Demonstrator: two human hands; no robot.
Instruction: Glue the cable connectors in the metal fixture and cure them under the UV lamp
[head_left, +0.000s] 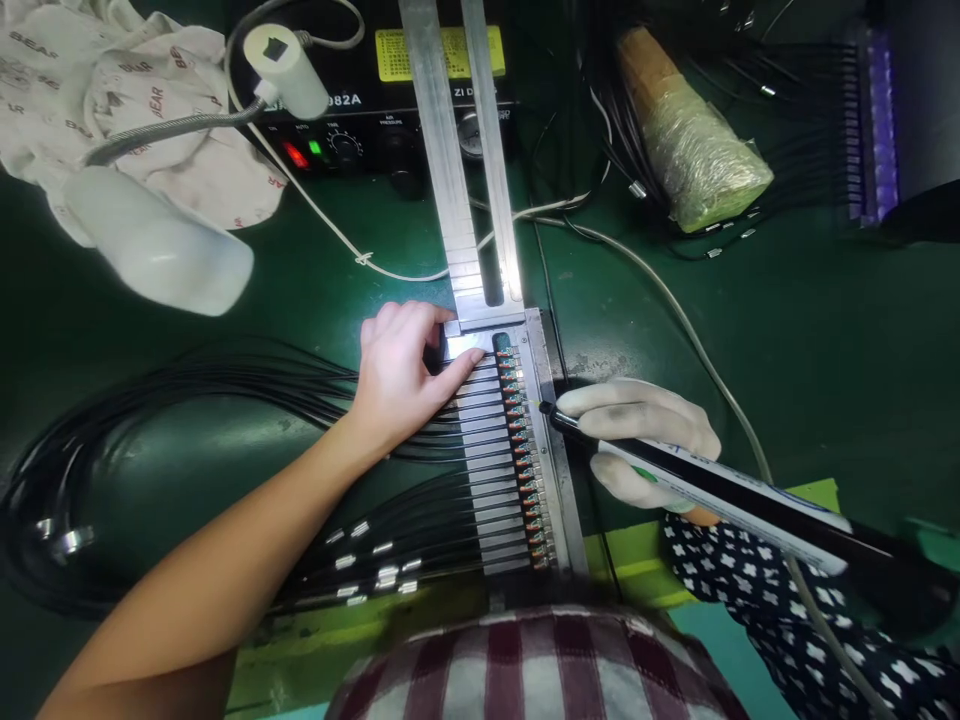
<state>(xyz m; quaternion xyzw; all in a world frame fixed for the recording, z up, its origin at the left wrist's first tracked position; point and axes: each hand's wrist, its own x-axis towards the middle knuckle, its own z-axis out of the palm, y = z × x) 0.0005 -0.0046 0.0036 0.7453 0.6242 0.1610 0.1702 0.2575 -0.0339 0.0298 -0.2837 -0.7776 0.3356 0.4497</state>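
My bare left hand (pixel 401 365) rests at the upper end of a metal fixture (pixel 480 425). Its thumb and index finger are stretched apart; the thumb lies over the slots, the index finger touches the metal edge. Black cables (pixel 300 385) run under this hand into the fixture. Along it sits a row of small connectors (pixel 521 440) with exposed coloured wires. My right hand (pixel 649 430), in a white glove, is closed around a black dispensing syringe (pixel 705 480) with a white label. The syringe's dark tip points at the upper connectors.
A black control box (pixel 360 125) with lit switches stands behind. Two metal bars (pixel 442 150) extend above the fixture. A white bottle (pixel 161 240) and printed cloth (pixel 187 70) lie left. Wrapped cables (pixel 697 150) and a purple-edged device (pixel 881 125) are right. A hose (pixel 697 340) crosses the table.
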